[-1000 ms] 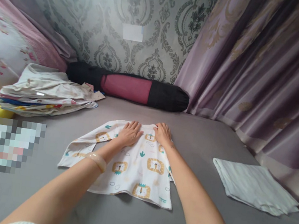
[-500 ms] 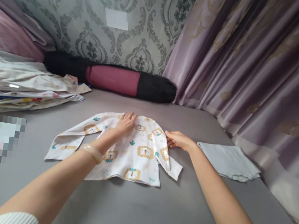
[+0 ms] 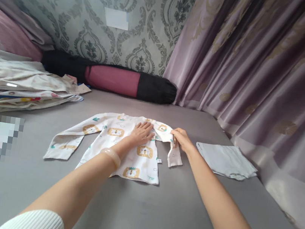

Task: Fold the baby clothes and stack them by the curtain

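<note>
A white long-sleeved child's shirt (image 3: 123,156) printed with yellow lion faces and green leaves lies spread on the grey bedsheet (image 3: 166,212). My left hand (image 3: 141,133) rests flat on its upper right part, fingers stretched out, with a pale bangle on the wrist. With closed fingers, my right hand (image 3: 181,138) pinches the right sleeve near its middle and holds it out to the side. The cuff of that sleeve hangs bent toward me. The left sleeve lies angled outward. A small tag shows at the shirt's right side seam.
A folded pale grey cloth (image 3: 226,160) lies to the right. On the left is a pile of clothes (image 3: 28,80), with a pixelated patch nearer me. A black and maroon long roll (image 3: 111,79) lies along the wall; purple curtains (image 3: 248,67) hang at right.
My left hand has slid right across the shirt. My right hand has drawn the right sleeve outward, away from the shirt's body, opening a gap and showing the side tag.
</note>
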Demonstrator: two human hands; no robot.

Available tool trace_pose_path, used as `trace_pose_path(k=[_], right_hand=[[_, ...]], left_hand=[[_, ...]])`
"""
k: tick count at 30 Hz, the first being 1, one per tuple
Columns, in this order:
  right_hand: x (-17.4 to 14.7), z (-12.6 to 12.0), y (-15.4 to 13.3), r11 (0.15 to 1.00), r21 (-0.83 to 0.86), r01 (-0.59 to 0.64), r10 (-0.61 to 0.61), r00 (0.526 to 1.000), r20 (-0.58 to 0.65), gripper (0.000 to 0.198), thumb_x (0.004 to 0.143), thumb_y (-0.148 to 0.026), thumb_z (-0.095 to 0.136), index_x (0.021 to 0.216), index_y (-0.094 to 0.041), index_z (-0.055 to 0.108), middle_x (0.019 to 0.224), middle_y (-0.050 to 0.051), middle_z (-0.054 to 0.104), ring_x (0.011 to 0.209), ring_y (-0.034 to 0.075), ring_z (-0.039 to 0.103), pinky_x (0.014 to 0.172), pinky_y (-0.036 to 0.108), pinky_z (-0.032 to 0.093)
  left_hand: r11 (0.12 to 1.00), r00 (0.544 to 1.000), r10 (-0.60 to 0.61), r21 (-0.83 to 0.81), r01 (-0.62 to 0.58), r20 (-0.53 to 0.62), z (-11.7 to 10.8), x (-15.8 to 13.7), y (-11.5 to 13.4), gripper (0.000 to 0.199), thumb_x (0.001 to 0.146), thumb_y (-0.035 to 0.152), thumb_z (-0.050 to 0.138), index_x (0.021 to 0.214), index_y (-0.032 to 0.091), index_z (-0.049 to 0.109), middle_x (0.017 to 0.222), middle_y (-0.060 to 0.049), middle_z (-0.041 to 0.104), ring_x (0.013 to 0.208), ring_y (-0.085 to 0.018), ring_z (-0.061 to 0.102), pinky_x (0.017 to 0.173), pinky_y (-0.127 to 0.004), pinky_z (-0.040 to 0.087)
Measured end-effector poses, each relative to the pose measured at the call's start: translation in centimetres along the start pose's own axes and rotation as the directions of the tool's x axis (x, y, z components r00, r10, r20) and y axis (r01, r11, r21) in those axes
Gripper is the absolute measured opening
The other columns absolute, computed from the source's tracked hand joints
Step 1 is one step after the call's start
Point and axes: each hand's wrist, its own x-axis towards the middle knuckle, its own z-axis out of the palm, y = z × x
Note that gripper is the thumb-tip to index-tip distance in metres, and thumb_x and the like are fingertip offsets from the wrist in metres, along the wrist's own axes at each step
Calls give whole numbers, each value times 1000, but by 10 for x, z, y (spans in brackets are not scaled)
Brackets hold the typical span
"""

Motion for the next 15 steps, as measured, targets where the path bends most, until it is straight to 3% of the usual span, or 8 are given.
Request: trace_pose_path(k=[3,5,8,11,13,15], right_hand=[[3,-12,5,996,74,-49,49,999,12,13,78,-28,63,81,-22,52,54,-9,51,45,8,47,41,18,34],[2,-24,10,986,124,-109,92,987,135,20,77,-34,69,87,-21,56,60,-6,58,50,9,52,45,18,40],[-2,-45,18,983,95,-158,115,928,354,34,71,-44,77,88,-18,62,70,-2,66,58,10,59,52,19,46],[-7,-66,21,992,4,-126,107,861,497,43,61,-46,85,81,-15,63,74,2,68,64,12,62,58,20,48],[-8,-77,19,994,-29,-103,103,843,528,43,57,-42,87,80,-15,63,78,3,70,69,14,65,63,23,51],[-5,-86,15,995,-58,-87,104,868,486,39,57,-37,86,81,-16,63,81,4,71,71,15,65,64,23,51]], left_hand=[[999,998,-32,17,31,54,1,0,1,62,96,54,30,147,19,36,157,-11,31,146,-29,23,117,-50,17],[999,997,-41,22,40,60,2,1,1,65,95,57,29,148,20,35,157,-11,29,146,-29,21,117,-51,16],[999,998,-41,31,40,50,5,2,0,64,95,57,30,149,22,34,157,-10,30,146,-29,22,117,-51,17],[999,998,-38,32,37,46,6,3,-1,64,95,56,31,149,23,33,157,-11,29,146,-29,22,117,-51,16],[999,998,-43,22,42,50,6,3,0,64,95,57,30,149,23,33,157,-10,29,146,-29,21,117,-51,16],[999,997,-51,15,50,61,5,3,1,64,95,57,30,149,23,34,158,-10,28,146,-29,21,117,-51,15]])
